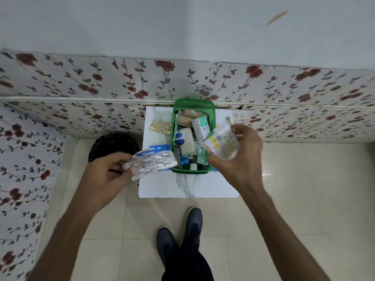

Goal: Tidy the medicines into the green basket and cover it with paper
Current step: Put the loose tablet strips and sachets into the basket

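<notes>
While the left hand [105,175] pinches silver strips [156,164], the green basket [192,136] sits just beside.

Bare forearms, no sleeves; dark trousers [187,266], dark navy lace-up shoes [193,222] w/ reddish accents.

The green basket [193,104] sat on a white table, crammed with boxes, bandage rolls and blister strips. A gold tablet strip [160,127] and a blue strip [159,148] lay left of it.
</notes>
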